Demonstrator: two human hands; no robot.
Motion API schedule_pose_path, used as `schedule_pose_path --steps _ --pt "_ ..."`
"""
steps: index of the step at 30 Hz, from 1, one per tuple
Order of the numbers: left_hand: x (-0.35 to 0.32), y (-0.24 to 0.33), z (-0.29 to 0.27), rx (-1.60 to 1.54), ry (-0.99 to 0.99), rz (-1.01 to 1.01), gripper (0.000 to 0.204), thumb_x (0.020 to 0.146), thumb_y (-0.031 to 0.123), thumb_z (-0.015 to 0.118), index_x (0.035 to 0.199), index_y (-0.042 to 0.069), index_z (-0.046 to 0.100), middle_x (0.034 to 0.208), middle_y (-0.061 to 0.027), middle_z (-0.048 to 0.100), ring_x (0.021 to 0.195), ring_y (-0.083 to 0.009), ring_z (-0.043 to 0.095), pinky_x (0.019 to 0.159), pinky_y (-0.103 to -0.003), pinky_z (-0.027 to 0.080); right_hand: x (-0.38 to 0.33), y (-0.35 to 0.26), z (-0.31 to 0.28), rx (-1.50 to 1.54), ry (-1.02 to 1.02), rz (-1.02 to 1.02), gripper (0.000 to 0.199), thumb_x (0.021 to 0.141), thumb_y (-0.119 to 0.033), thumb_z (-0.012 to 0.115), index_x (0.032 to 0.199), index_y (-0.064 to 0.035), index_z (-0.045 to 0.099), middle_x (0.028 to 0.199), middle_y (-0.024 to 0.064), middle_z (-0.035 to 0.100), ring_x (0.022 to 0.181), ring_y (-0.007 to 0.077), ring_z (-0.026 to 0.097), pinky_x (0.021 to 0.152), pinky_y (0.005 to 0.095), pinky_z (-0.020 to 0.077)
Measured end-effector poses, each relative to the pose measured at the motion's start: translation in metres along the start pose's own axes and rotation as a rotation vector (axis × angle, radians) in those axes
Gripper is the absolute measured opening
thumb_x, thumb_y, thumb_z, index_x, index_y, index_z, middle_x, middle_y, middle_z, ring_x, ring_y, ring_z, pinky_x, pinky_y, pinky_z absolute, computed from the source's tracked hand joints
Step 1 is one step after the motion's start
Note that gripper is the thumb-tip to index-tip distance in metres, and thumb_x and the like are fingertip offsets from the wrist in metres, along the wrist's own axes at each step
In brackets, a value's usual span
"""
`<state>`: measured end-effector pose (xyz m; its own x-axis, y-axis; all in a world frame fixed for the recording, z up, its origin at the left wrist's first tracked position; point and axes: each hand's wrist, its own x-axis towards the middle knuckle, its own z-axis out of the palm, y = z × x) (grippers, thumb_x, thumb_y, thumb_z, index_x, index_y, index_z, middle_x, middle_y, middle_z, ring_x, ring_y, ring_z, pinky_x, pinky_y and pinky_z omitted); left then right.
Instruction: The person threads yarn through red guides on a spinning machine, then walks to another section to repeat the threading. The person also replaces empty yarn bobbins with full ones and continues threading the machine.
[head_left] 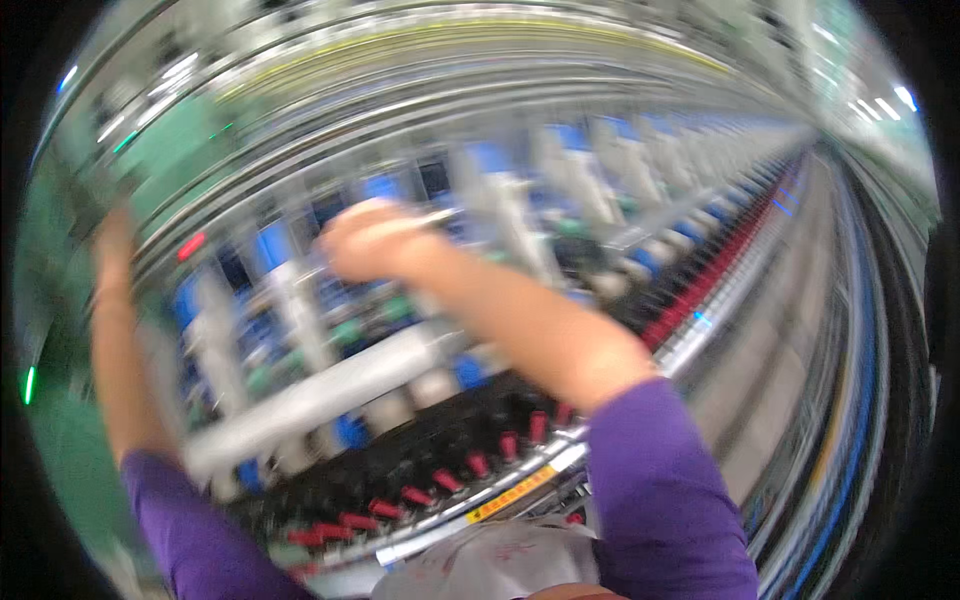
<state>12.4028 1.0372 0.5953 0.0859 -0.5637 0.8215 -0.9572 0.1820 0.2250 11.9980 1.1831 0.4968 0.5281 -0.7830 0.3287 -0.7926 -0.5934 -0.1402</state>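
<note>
The picture is smeared by motion. My right hand (368, 240) reaches forward over a long spinning machine (420, 330), its fingers curled near a thin pale piece by the white and blue upper parts; whether it grips anything is unclear. My left hand (112, 240) is raised at the far left, up against the machine's upper frame, too blurred to read its fingers. Both arms wear purple sleeves. A row of red bobbin tips (470, 465) runs along the machine's lower rail below my right forearm.
The machine stretches away to the upper right with repeating white rollers and blue parts (620, 170). A grey aisle floor (780, 330) runs along its right side. A white bag or cloth (500, 565) hangs at my waist. Green surfaces lie at the left.
</note>
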Motion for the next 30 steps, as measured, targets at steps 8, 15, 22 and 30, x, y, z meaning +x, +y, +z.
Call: schedule_pose_path --steps 8,15,22,30 --pt "0.01 0.017 -0.002 0.698 -0.111 0.063 0.066 0.077 0.012 0.061 0.137 0.013 0.033 0.113 -0.0206 0.058 0.103 -0.0401 0.056 0.082 -0.048 0.048 0.001 0.008 0.006 -0.378 0.116 -0.09 0.021 0.08 -0.019 0.051 0.068 -0.0048 0.061 0.07 0.0137 0.062 0.071 0.0302 0.061 0.067 0.0422 0.0482" --pt "0.0 0.036 -0.011 0.749 -0.059 -0.034 0.057 0.081 0.007 0.051 0.134 0.021 0.036 0.115 -0.0224 0.055 0.105 -0.0428 0.052 0.084 -0.047 0.047 -0.003 0.011 0.013 -0.368 0.223 -0.115 0.019 0.077 -0.02 0.053 0.068 -0.005 0.06 0.071 0.012 0.062 0.073 0.031 0.06 0.067 0.0418 0.0474" --pt "0.002 0.029 -0.008 0.705 0.041 0.043 0.068 0.077 0.008 0.061 0.138 0.017 0.032 0.114 -0.0238 0.056 0.103 -0.0411 0.055 0.075 -0.048 0.051 -0.001 0.01 0.012 -0.403 0.194 -0.09 0.019 0.077 -0.02 0.052 0.07 -0.005 0.061 0.071 0.013 0.062 0.071 0.031 0.06 0.067 0.0416 0.0482" --pt "0.021 -0.02 0.021 -0.011 0.019 -0.061 0.042 0.092 0.033 0.038 0.125 0.01 0.051 0.127 -0.0144 0.051 0.117 -0.0275 0.048 0.099 -0.036 0.036 -0.003 0.002 0.003 -0.273 -0.047 0.146 0.026 0.078 -0.025 0.05 0.088 -0.0078 0.067 0.089 0.0164 0.065 0.088 0.0322 0.062 0.077 0.0419 0.0496"
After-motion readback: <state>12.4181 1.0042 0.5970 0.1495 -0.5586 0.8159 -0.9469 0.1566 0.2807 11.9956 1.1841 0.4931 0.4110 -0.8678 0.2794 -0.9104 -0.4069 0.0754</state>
